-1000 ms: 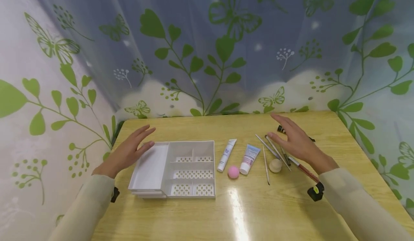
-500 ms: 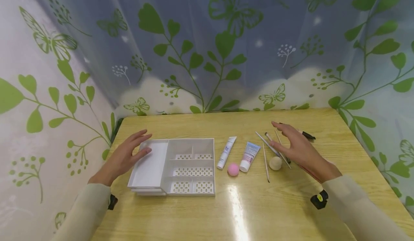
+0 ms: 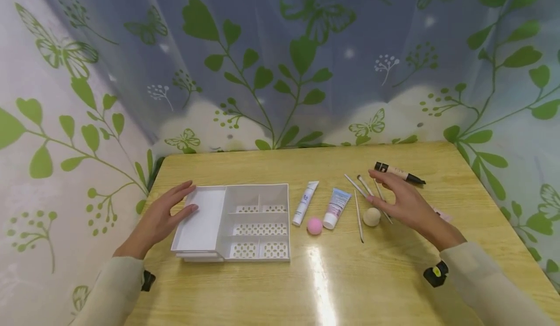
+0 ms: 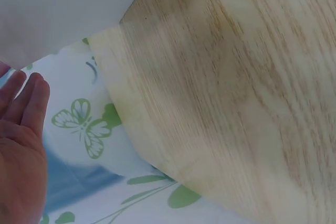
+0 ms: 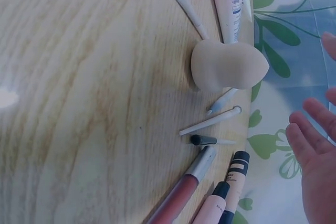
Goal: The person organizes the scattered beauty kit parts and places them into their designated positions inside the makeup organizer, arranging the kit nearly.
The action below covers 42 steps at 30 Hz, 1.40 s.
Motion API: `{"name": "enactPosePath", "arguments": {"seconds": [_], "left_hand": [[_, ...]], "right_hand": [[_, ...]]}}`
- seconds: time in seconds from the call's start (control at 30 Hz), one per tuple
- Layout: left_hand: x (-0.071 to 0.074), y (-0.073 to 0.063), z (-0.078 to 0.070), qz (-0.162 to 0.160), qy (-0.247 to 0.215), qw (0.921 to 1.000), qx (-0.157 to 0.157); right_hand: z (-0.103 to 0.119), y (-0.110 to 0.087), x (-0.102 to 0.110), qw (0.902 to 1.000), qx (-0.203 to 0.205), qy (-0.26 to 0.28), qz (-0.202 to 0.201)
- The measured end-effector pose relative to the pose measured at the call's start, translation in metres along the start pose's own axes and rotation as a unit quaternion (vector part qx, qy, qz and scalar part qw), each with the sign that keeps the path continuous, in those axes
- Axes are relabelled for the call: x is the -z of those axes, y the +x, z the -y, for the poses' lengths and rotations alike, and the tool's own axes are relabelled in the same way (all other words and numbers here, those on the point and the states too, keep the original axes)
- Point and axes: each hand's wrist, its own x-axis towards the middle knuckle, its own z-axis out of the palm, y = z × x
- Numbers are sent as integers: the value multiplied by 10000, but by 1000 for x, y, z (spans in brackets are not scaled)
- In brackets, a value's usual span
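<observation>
My left hand (image 3: 158, 218) hovers by the left side of a white organizer box (image 3: 225, 259), thumb near its flat lid section; I cannot tell whether it touches. In the left wrist view its fingers (image 4: 34, 103) look straight beside the white box wall (image 4: 63, 9). My right hand (image 3: 409, 207), holding nothing, is above several makeup brushes (image 3: 359, 216) and a beige makeup sponge (image 3: 372, 217). In the right wrist view the sponge (image 5: 226, 65) lies clear of the fingers (image 5: 307, 135). Under that arm, a red-handled brush (image 5: 178, 195) and a pink tube (image 5: 210, 208) are mostly hidden from the head view.
Between box and brushes lie a slim white tube (image 3: 305, 203), a blue-and-white squeeze tube (image 3: 337, 208) and a round pink sponge (image 3: 314, 226). A black-capped beige tube (image 3: 399, 173) lies farther back. Patterned curtains (image 3: 262, 73) enclose the wooden table (image 3: 245, 292) at back and sides.
Both hands have drifted slightly apart and lower, the left one leftward, the right one rightward. More of the black-capped tube now shows. The things on the table stay put.
</observation>
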Motion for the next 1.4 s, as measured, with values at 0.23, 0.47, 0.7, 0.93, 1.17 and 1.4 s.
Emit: {"name": "enactPosePath", "arguments": {"seconds": [0.23, 0.47, 0.7, 0.93, 1.17, 1.4], "left_hand": [[1, -7, 1, -6, -70, 9999, 88], [0, -7, 2, -207, 22, 9998, 37], [-2, -7, 2, -296, 120, 9995, -41], [-4, -6, 3, -363, 97, 9992, -129], [-4, -6, 3, -297, 192, 9993, -117], [-2, -8, 1, -341, 201, 9991, -148]], "right_hand": [[-4, -3, -4, 9997, 193, -81, -98], [-7, -10, -6, 9997, 157, -160, -86], [-14, -17, -8, 9996, -62, -268, 82], [-24, -22, -14, 9985, 17, -478, 256], [-29, -24, -21, 9971, 383, -656, 12], [-29, -25, -25, 9978, 516, -423, 8]]}}
